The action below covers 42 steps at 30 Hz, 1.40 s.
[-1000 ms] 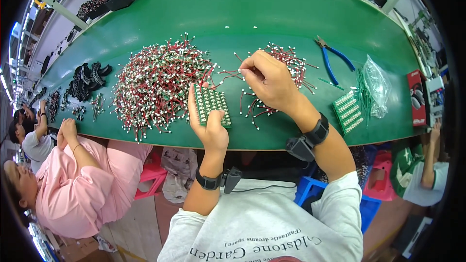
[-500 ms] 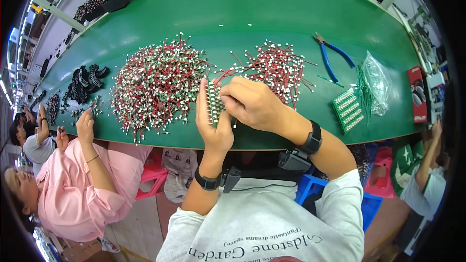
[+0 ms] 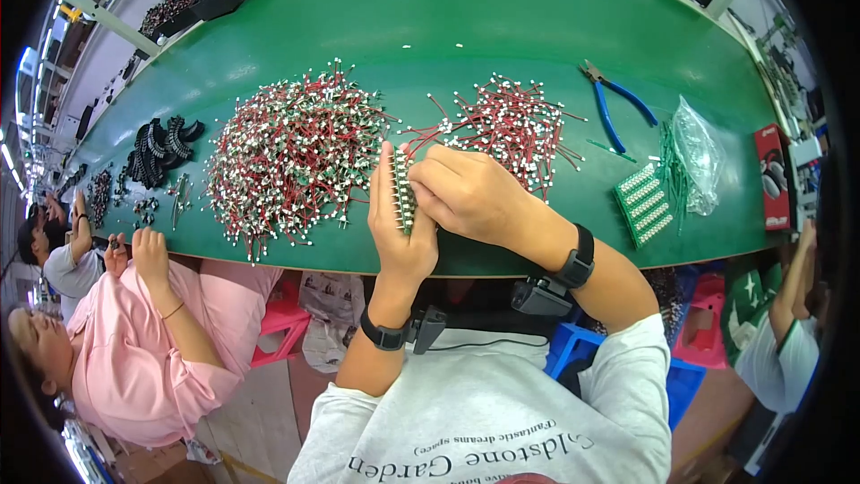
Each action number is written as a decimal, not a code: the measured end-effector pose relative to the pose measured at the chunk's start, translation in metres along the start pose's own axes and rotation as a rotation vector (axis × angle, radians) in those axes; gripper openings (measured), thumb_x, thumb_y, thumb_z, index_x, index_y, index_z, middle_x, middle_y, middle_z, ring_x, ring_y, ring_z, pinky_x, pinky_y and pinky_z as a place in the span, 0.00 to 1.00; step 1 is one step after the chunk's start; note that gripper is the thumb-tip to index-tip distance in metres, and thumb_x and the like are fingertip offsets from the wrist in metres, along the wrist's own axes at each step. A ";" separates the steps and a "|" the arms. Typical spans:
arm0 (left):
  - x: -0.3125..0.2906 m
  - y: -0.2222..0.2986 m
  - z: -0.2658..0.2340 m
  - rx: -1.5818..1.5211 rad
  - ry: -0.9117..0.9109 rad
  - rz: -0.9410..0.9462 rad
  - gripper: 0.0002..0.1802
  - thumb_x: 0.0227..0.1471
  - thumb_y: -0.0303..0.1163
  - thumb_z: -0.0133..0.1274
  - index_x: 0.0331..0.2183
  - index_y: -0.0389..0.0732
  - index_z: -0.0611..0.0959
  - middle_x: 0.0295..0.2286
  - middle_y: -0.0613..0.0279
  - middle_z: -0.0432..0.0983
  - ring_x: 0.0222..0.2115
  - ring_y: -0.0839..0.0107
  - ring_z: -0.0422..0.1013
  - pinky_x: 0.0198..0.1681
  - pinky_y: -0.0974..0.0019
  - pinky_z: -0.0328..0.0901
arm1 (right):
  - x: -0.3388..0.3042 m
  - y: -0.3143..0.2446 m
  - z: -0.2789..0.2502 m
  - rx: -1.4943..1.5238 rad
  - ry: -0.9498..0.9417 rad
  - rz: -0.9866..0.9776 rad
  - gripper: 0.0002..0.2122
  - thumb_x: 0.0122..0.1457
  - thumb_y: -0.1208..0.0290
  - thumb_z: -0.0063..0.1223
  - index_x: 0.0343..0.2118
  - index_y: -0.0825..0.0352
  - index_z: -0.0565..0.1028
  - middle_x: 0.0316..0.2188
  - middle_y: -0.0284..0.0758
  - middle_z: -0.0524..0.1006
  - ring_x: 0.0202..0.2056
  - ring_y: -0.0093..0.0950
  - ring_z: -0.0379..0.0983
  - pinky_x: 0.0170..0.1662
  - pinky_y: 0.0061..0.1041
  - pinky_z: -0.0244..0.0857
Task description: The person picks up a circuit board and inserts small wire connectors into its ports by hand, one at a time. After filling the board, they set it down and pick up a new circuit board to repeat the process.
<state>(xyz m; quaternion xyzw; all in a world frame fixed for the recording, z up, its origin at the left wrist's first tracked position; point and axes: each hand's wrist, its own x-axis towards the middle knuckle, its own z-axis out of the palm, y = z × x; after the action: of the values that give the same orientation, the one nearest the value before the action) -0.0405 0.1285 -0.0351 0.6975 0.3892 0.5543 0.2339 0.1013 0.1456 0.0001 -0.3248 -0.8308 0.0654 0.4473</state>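
Observation:
My left hand (image 3: 405,249) is closed around a narrow circuit-board panel (image 3: 402,193) with rows of small white connectors, held upright above the table's near edge. Its thumb and fingers lie along the two sides. My right hand (image 3: 479,193) is pinched against the panel's right side; whatever sits between its fingertips is hidden. Red wires (image 3: 419,136) show just past the panel's far end. To the left lies a large heap of red wire leads with white plugs (image 3: 300,157); a smaller heap of similar leads (image 3: 520,130) is beyond my right hand.
On the right are blue-handled cutters (image 3: 609,106), green panels with white connectors (image 3: 642,203), green strips (image 3: 668,157), a clear plastic bag (image 3: 697,166) and a red box (image 3: 770,175). Black curved parts (image 3: 157,152) lie far left, near a co-worker in pink (image 3: 157,350).
The panel has turned more edge-on, and my left hand has shifted slightly right with it. My right hand stays pinched beside it. The pink-clad co-worker's raised hand has moved lower.

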 end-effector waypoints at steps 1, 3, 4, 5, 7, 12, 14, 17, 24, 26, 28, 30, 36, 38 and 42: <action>0.000 0.000 -0.001 0.003 0.001 -0.001 0.31 0.56 0.22 0.47 0.59 0.23 0.62 0.51 0.40 0.68 0.50 0.54 0.69 0.53 0.59 0.63 | 0.001 -0.001 0.000 0.003 0.000 -0.001 0.05 0.50 0.80 0.55 0.30 0.70 0.73 0.24 0.37 0.70 0.24 0.35 0.72 0.26 0.31 0.68; 0.000 0.000 -0.001 0.053 0.002 0.025 0.31 0.57 0.25 0.48 0.59 0.22 0.61 0.51 0.39 0.69 0.50 0.51 0.69 0.53 0.58 0.63 | 0.001 -0.001 -0.001 -0.074 -0.019 -0.028 0.05 0.50 0.79 0.56 0.29 0.69 0.73 0.23 0.36 0.70 0.23 0.34 0.72 0.25 0.31 0.68; 0.000 0.000 0.000 0.053 0.001 0.025 0.31 0.57 0.25 0.48 0.59 0.22 0.61 0.51 0.39 0.69 0.50 0.51 0.69 0.53 0.58 0.63 | 0.000 -0.003 0.000 -0.074 -0.018 -0.027 0.05 0.50 0.79 0.56 0.29 0.69 0.73 0.23 0.36 0.70 0.23 0.34 0.72 0.25 0.31 0.68; -0.001 0.000 0.000 0.048 0.020 0.030 0.32 0.57 0.26 0.49 0.59 0.22 0.62 0.51 0.39 0.69 0.49 0.51 0.69 0.53 0.57 0.63 | -0.001 -0.005 0.001 -0.082 -0.015 0.004 0.05 0.49 0.79 0.56 0.29 0.69 0.73 0.23 0.36 0.70 0.23 0.34 0.72 0.25 0.31 0.68; -0.001 0.000 0.002 0.038 0.036 0.037 0.32 0.57 0.28 0.50 0.59 0.22 0.62 0.51 0.39 0.69 0.49 0.51 0.69 0.53 0.57 0.63 | -0.002 -0.006 0.000 -0.095 -0.012 0.037 0.04 0.49 0.79 0.57 0.28 0.69 0.72 0.22 0.36 0.70 0.23 0.34 0.72 0.25 0.31 0.68; 0.000 -0.001 0.001 0.051 -0.008 0.025 0.32 0.56 0.28 0.50 0.58 0.23 0.62 0.49 0.40 0.70 0.48 0.51 0.70 0.52 0.57 0.64 | -0.002 -0.001 0.000 0.183 0.003 0.194 0.04 0.49 0.79 0.56 0.27 0.69 0.73 0.22 0.39 0.72 0.23 0.37 0.72 0.25 0.33 0.67; 0.000 -0.001 0.002 0.037 0.000 0.017 0.32 0.56 0.27 0.50 0.58 0.23 0.62 0.49 0.40 0.70 0.47 0.51 0.70 0.52 0.57 0.64 | -0.001 -0.001 0.000 0.156 0.002 0.164 0.04 0.49 0.79 0.56 0.28 0.69 0.73 0.22 0.39 0.72 0.23 0.37 0.72 0.25 0.33 0.67; 0.001 -0.001 0.002 0.032 0.004 0.025 0.32 0.55 0.25 0.49 0.59 0.23 0.62 0.48 0.40 0.70 0.48 0.51 0.70 0.52 0.57 0.64 | -0.002 0.001 -0.001 0.082 0.005 0.086 0.05 0.49 0.79 0.57 0.29 0.69 0.74 0.23 0.38 0.72 0.24 0.36 0.72 0.26 0.33 0.68; -0.003 -0.001 0.001 0.007 0.019 -0.011 0.33 0.54 0.22 0.48 0.60 0.23 0.60 0.49 0.40 0.70 0.48 0.50 0.69 0.53 0.57 0.63 | -0.001 0.000 0.001 -0.047 0.031 0.000 0.05 0.49 0.80 0.58 0.29 0.69 0.74 0.23 0.36 0.71 0.24 0.33 0.72 0.26 0.29 0.69; -0.001 0.000 0.000 0.039 0.014 0.017 0.33 0.55 0.23 0.48 0.60 0.23 0.60 0.49 0.40 0.70 0.49 0.51 0.69 0.54 0.57 0.62 | 0.000 -0.001 0.002 -0.043 0.030 -0.005 0.05 0.48 0.80 0.58 0.29 0.69 0.73 0.23 0.36 0.71 0.23 0.33 0.71 0.25 0.29 0.68; -0.001 0.000 0.001 0.070 0.010 0.044 0.33 0.55 0.23 0.48 0.60 0.23 0.60 0.49 0.41 0.70 0.49 0.53 0.69 0.54 0.58 0.62 | 0.000 -0.002 0.004 -0.038 0.029 -0.009 0.05 0.47 0.81 0.58 0.28 0.68 0.73 0.22 0.36 0.71 0.22 0.33 0.71 0.24 0.29 0.68; -0.003 0.000 0.003 -0.086 0.044 -0.082 0.33 0.56 0.25 0.50 0.60 0.24 0.60 0.50 0.42 0.70 0.50 0.57 0.69 0.54 0.60 0.63 | 0.001 -0.003 0.006 0.007 0.097 0.007 0.06 0.46 0.81 0.57 0.26 0.68 0.71 0.21 0.35 0.70 0.19 0.33 0.70 0.21 0.30 0.66; -0.007 -0.003 0.002 -0.275 0.033 -0.225 0.34 0.58 0.28 0.50 0.61 0.25 0.60 0.52 0.45 0.68 0.53 0.62 0.68 0.56 0.62 0.62 | -0.002 -0.001 0.013 0.031 0.116 0.046 0.07 0.44 0.82 0.57 0.25 0.68 0.70 0.19 0.35 0.69 0.18 0.33 0.69 0.20 0.30 0.65; -0.010 -0.007 0.001 -0.271 0.030 -0.234 0.33 0.59 0.29 0.50 0.61 0.25 0.60 0.53 0.46 0.68 0.53 0.63 0.68 0.55 0.63 0.62 | -0.001 -0.002 0.012 0.023 0.127 0.040 0.07 0.44 0.82 0.57 0.25 0.67 0.70 0.19 0.34 0.69 0.18 0.32 0.69 0.20 0.29 0.65; -0.011 -0.011 0.002 -0.280 0.035 -0.241 0.33 0.59 0.29 0.50 0.61 0.25 0.61 0.53 0.47 0.68 0.52 0.64 0.69 0.54 0.64 0.63 | -0.003 0.000 0.015 0.025 0.143 0.042 0.07 0.43 0.83 0.57 0.24 0.67 0.69 0.18 0.34 0.68 0.17 0.32 0.69 0.20 0.29 0.64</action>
<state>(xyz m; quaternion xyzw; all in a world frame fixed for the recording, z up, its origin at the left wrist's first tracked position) -0.0429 0.1262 -0.0509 0.5967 0.3928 0.5833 0.3866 0.0903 0.1464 -0.0109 -0.3403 -0.7889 0.0616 0.5079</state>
